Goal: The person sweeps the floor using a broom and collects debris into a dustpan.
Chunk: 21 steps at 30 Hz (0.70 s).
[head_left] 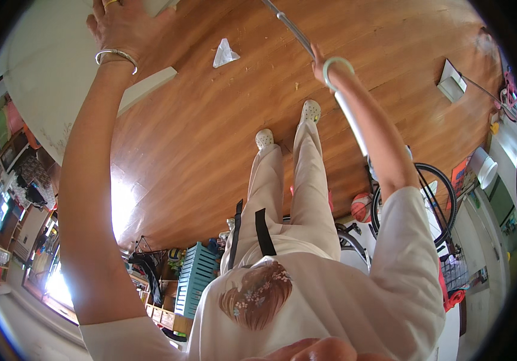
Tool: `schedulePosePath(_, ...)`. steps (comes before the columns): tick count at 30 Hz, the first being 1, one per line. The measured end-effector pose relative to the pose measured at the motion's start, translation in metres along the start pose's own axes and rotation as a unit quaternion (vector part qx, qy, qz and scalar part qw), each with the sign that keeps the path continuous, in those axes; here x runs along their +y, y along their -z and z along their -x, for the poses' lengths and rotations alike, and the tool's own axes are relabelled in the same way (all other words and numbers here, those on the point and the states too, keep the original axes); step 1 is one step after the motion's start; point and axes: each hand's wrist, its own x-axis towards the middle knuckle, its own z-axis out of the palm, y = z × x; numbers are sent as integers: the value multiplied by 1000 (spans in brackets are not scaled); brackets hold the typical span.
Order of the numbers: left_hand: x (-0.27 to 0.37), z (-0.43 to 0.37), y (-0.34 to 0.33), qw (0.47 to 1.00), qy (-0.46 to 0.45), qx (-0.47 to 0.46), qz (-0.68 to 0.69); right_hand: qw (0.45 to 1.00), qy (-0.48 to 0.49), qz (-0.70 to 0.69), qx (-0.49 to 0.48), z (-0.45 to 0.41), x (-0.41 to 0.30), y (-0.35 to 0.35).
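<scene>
My left hand (125,29) is at the upper left, fingers spread, with a ring and a silver bangle. It is over or against a large white panel (42,76), perhaps a door; I cannot tell whether it touches. My right hand (319,67), below a pale green bangle, is closed around a long metal pole (292,28). The pole's white lower section (351,119) passes beside my forearm, and its far end runs out of the top of the view. A crumpled white sheet (225,53) lies on the wooden floor (213,104) between my hands, with small bits scattered around it.
A long-handled dustpan (453,83) stands at the right. Behind me are a bicycle wheel (451,189), a ball (361,207) and a teal slatted crate (194,275). A white bucket (484,167) sits near the right wall. My clogs (310,111) are on the floor.
</scene>
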Motion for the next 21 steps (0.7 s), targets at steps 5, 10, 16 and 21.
schedulePosePath(5,-2,1,-2,998,21,-35,-46,999,19,28,-24,-9,92,-100)
schedulePosePath(10,-8,3,-3,999,12,-15,-34,983,167,-75,-11,97,142,-85)
schedulePosePath(16,2,0,-2,999,7,-9,-30,993,93,53,53,29,97,-44)
schedulePosePath(21,-4,0,-8,1000,-18,25,4,999,31,-34,-3,6,83,-57)
